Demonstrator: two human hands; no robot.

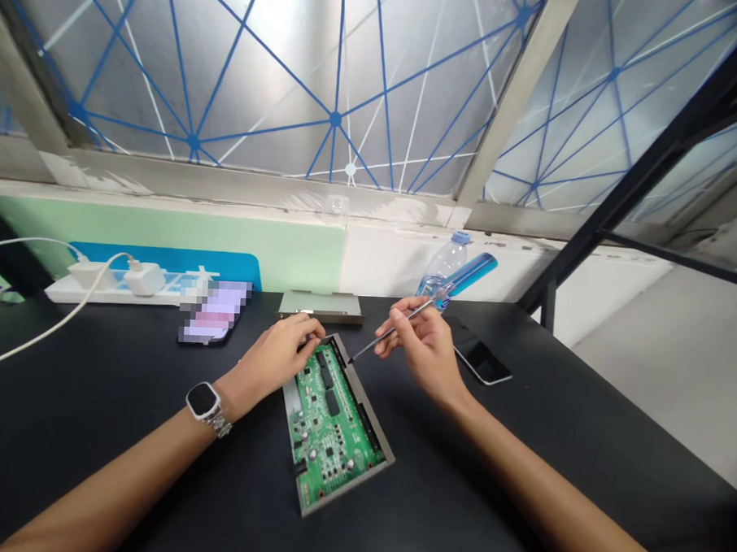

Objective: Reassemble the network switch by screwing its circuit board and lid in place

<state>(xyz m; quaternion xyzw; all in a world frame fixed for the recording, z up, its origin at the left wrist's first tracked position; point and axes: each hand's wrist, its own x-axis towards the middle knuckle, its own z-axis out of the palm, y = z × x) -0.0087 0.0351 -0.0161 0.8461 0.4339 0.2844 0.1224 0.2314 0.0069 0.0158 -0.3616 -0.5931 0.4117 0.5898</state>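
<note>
A green circuit board [321,437] lies in a shallow grey metal case [355,387] on the black table, its long side slanting away from me. At the far left corner of the case, the curled fingers and thumb of my left hand [283,349] grip the edge. My right hand [423,339] holds a screwdriver [466,276] by its shaft, with the translucent blue handle pointing up and to the right. Its dark tip meets the right rim of the case near the far end. Whether a screw sits under the tip is too small to tell.
Behind the board lies a grey metal cover [320,304]. A water bottle [447,263] and a phone [485,362] are on the right. On the left are a lit phone [215,314] and a white power strip [68,287] with plugs and a cable [48,339].
</note>
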